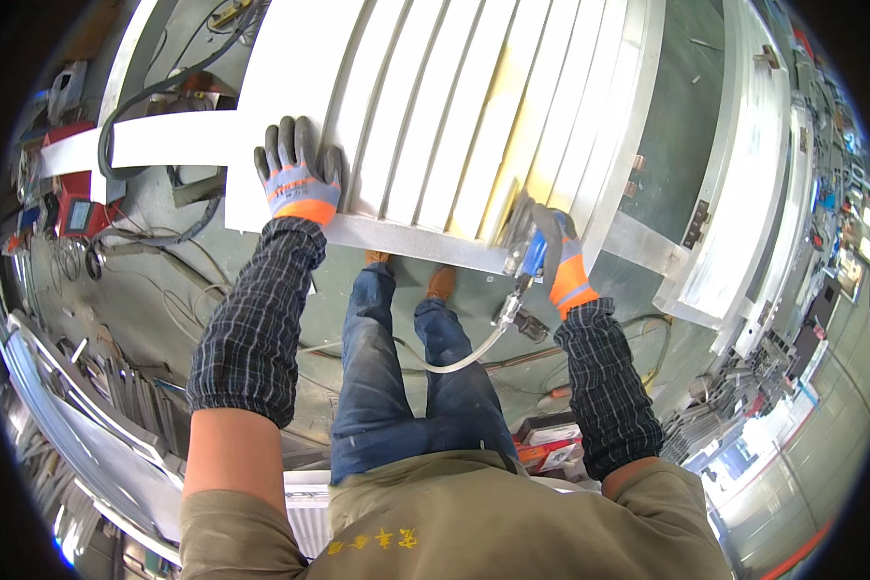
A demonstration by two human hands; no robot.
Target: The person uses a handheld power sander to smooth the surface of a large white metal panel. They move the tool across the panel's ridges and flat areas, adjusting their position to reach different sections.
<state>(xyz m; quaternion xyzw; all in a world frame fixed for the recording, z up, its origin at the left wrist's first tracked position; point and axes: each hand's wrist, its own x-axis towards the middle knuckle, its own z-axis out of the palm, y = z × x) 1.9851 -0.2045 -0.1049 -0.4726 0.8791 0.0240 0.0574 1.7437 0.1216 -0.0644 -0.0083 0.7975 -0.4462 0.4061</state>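
A pale metal panel with long parallel ribs lies before me, its near edge above my shoes. My left hand, in a grey and orange work glove with dark fingertips, rests flat with fingers spread on the smooth left part of the panel. My right hand, gloved alike, is wrapped around a blue pneumatic sander at the near right corner. The sander's head touches or sits just over the ribs; its contact face is hidden. A clear air hose runs from its metal fitting. Yellowish patches mark several ribs.
Left stands a red machine with a small screen, with thick black cable draped over a white beam. Hoses and cables cross the floor. Metal frames with hinges stand to the right. Metal lengths are stacked behind left.
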